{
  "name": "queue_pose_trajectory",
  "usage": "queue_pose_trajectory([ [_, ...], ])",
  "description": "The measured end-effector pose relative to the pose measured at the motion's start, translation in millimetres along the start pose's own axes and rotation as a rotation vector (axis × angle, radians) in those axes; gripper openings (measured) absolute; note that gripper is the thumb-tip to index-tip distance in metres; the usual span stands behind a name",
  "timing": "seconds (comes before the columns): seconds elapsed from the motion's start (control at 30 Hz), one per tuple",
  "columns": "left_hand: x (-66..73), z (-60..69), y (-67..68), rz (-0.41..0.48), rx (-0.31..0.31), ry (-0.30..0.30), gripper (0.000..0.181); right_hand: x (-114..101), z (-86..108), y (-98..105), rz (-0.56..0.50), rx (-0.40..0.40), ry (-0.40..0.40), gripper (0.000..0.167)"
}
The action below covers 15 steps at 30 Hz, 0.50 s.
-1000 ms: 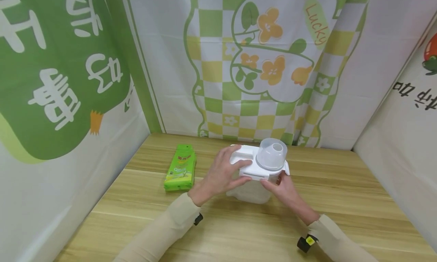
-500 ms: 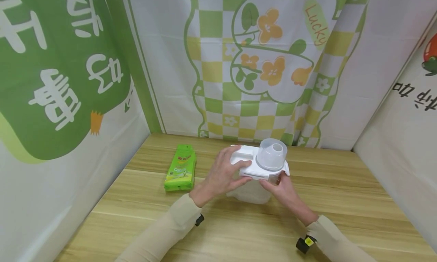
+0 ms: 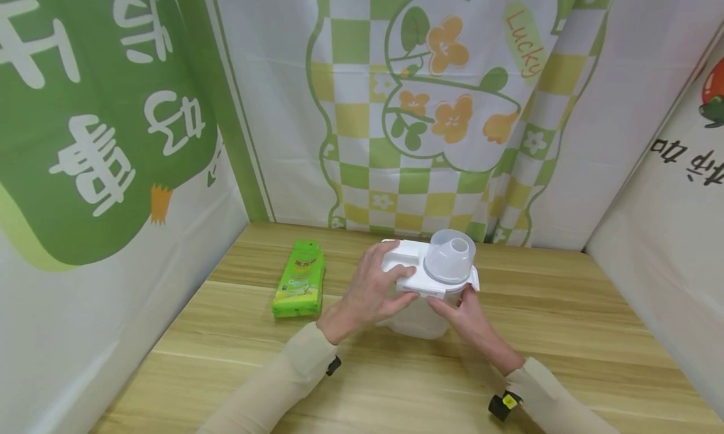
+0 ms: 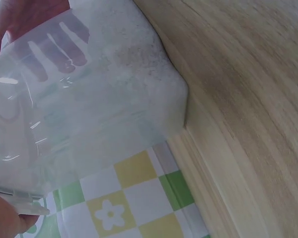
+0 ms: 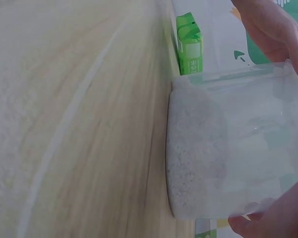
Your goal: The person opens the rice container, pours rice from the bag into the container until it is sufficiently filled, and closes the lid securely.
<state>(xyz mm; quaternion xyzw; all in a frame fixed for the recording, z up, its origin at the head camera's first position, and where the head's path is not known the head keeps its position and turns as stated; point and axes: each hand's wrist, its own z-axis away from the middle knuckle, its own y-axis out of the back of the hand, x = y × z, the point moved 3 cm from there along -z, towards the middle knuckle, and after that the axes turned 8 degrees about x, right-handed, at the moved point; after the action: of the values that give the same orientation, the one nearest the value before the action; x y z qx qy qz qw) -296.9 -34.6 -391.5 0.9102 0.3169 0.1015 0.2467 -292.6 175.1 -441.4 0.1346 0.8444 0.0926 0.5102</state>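
Note:
A translucent storage container [image 3: 415, 321] with a white lid [image 3: 410, 252] stands upright on the table. A clear cup [image 3: 450, 256] sits on the lid's right part. Pale, grainy contents [image 5: 196, 158] fill the container's lower part in the right wrist view. My left hand [image 3: 370, 286] grips the lid's left side, fingers across the top and thumb at the front edge. With my right hand [image 3: 475, 318] I hold the upper right side, thumb near the front latch [image 3: 421, 289]. Through the clear wall, the right hand's fingers [image 4: 64, 54] show in the left wrist view.
A green packet [image 3: 300, 280] lies to the left of the container on the wooden table [image 3: 565, 333]. A patterned curtain [image 3: 407, 195] hangs behind the table's far edge. Printed cloth walls [image 3: 186, 252] rise at both sides.
My right thumb has slid slightly left along the container's front. Both forearms have shifted very slightly; the container and packet stay in place.

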Motion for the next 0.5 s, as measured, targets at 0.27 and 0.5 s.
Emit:
queue_pose_trajectory([
  [0.27,-2.1,0.7,0.2,-0.008,-0.003,-0.031,0.042,5,-0.2,11,-0.002,-0.090,-0.118,0.066],
  [0.5,-4.2,0.3,1.3,-0.008,-0.009,-0.048,0.047,9,-6.0,32,-0.011,-0.208,-0.122,0.065],
])
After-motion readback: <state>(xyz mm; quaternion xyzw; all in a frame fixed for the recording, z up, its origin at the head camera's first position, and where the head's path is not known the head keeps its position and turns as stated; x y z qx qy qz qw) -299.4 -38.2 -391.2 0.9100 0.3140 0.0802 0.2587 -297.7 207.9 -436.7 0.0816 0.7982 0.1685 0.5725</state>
